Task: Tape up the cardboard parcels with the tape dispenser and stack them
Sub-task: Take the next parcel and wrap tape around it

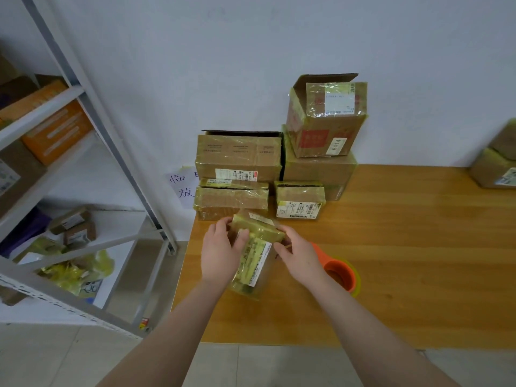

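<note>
- Holding the parcel just above the table near its left edge, both hands are clamped on it. The left hand wraps the left side with its thumb on top, and the right hand curls its fingers against the right edge near the far end.
- The parcel's long axis runs roughly away from the person, with the far end a little higher. Yellowish tape already covers much of it.
- The dispenser stands on the table just right of the right hand, partly hidden behind that wrist. The right hand is clearly the nearer 1; the left has the parcel in between.
- If another strip is needed, the right hand would likely let go and reach right while the left steadies the parcel.
- The stack stands straight ahead against the wall, just beyond the parcel's far end, so stacking looks like a forward move along that axis.
</note>
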